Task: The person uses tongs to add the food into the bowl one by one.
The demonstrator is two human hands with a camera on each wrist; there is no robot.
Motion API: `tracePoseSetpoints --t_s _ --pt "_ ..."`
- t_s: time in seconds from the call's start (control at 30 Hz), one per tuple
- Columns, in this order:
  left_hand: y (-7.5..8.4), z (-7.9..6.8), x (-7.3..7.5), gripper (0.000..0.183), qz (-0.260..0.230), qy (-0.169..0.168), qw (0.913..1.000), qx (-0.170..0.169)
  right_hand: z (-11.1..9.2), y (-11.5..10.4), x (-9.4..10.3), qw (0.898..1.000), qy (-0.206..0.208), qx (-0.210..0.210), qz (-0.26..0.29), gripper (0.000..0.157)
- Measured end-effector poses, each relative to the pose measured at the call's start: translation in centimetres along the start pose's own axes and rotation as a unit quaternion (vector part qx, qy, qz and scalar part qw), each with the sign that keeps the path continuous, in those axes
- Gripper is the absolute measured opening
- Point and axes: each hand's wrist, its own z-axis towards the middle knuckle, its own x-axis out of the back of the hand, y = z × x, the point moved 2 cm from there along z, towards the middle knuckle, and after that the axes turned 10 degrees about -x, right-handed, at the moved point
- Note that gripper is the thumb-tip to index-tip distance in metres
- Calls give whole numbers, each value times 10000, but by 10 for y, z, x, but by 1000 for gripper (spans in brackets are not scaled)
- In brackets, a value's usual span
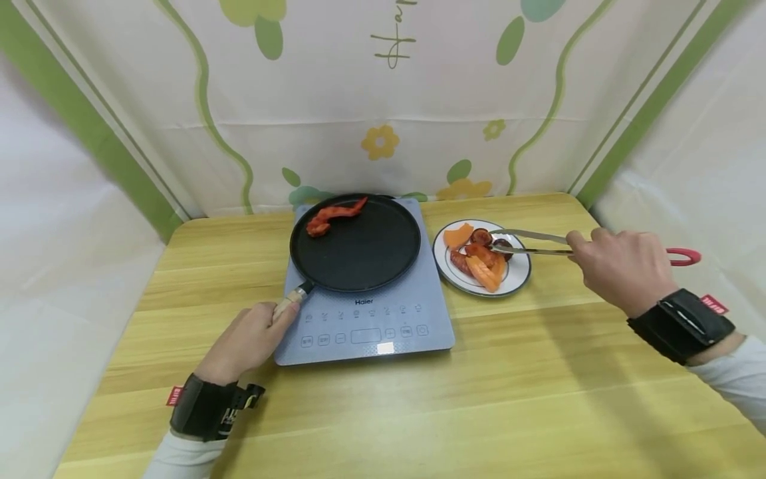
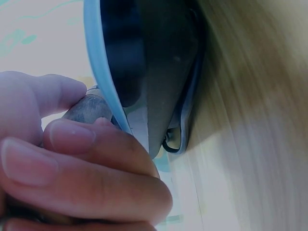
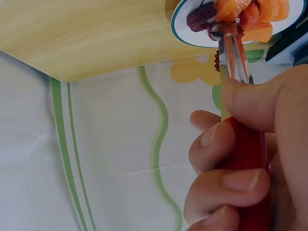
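Pan (image 1: 374, 249) rests on "Haier" cooktop (image 1: 429, 299), left grip (image 1: 247, 340) clasping handle (image 1: 291, 301), right grip (image 1: 625, 269) clasping tongs (image 1: 541, 251).

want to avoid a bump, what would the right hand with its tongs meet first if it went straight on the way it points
Most likely the food on the plate: the tongs in the right hand reach right up to it, though actual contact is hard to judge.

Wood-grained table (image 1: 383, 419) beneath cooktop (image 1: 433, 306), plate (image 1: 519, 269)
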Motion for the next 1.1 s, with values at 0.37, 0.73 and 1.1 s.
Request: tracePoseSetpoints --t_s 0.37,0.73,1.1 --pt "1 -1 2 63 26 -30 10000 27 6 -14 -5 9992 367 117 62 12" --pt "1 0 1 61 23 -43 10000 21 19 -17 -16 9997 -215 -68 -123 16" --pt "2 0 1 60 33 -43 10000 42 34 -23 -20 9993 -276 -157 -199 24"
